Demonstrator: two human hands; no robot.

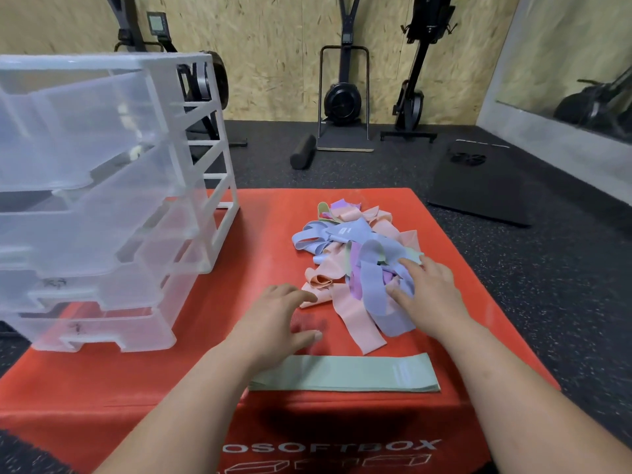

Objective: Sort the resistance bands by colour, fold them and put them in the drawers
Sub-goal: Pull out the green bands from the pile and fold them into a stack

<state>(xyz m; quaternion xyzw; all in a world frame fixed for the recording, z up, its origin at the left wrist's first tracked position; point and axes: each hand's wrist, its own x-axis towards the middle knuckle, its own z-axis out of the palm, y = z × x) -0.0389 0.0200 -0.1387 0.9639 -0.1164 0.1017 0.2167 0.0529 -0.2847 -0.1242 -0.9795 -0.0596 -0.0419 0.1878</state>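
A gym room with a red padded worktop. At its middle lies a tangled pile of bands, pink, blue and purple. Left of the pile stands a clear drawer unit; in front of it lies a flat green band. The left hand hovers with relaxed fingers beside the pile; the right hand rests on it, fingers spread.

A gym: exercise machines line the chipboard wall at top; a foam roller lies on speckled rubber flooring.

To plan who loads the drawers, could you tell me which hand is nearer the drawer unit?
Left. The left hand is right of the drawer unit; the right hand rests farther right on the pile of bands.
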